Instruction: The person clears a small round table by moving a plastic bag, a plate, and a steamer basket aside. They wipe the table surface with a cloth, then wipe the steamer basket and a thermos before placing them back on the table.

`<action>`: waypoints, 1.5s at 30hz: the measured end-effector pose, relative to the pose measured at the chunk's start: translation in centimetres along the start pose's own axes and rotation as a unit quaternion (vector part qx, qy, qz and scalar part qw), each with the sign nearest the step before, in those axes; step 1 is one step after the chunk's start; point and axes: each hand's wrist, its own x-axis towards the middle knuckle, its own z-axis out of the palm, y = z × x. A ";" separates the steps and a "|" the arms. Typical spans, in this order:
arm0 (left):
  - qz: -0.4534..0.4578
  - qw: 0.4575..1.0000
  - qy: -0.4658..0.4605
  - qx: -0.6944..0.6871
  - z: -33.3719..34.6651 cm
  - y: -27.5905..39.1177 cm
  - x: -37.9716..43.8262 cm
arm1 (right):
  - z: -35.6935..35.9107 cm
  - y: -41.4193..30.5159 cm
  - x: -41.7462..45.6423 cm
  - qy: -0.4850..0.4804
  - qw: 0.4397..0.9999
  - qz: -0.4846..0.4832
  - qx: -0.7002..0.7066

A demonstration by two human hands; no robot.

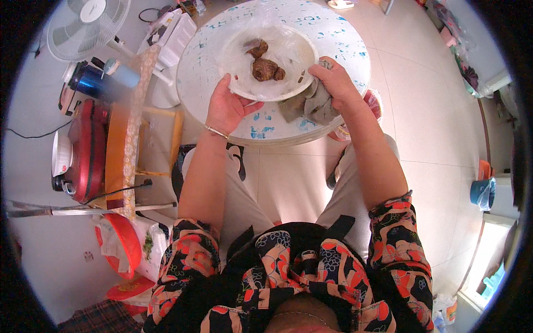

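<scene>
A white oval plate (pixel 291 89) holds several brown pieces of food (pixel 265 70) under or beside clear plastic film. My left hand (pixel 228 104) is at the plate's near left edge, palm up, with its thumb on the rim and its fingers reaching below it. At the right rim, my right hand (pixel 331 79) grips a grey-green cloth (pixel 318 104) and touches the plate. Part of the cloth hangs below the plate onto the round table (pixel 262 125), which has a white top with blue marks.
On the left, a side table (pixel 130 125) bears a red electric appliance (pixel 89 150), a white bowl (pixel 62 153) and a blue flask (pixel 89 79). A white fan (pixel 92 12) stands behind. A red bag (pixel 372 104) is beside the round table's right edge.
</scene>
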 end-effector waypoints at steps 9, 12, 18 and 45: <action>-0.005 0.999 0.028 -0.022 -1.1 -1.9 1.0 | 0.8 1.1 -0.7 0.026 0.969 -0.136 -0.206; 0.019 0.998 0.047 -0.038 -1.9 -1.7 1.3 | 1.4 1.1 -2.1 0.048 0.940 -0.224 -0.253; 0.035 0.998 0.052 -0.020 -1.0 -1.9 1.0 | 0.6 0.5 -0.2 0.135 0.847 -0.425 -0.291; 0.103 0.979 0.127 -0.118 0.9 -4.9 2.3 | 6.1 3.6 -4.5 0.106 0.847 -0.363 -0.374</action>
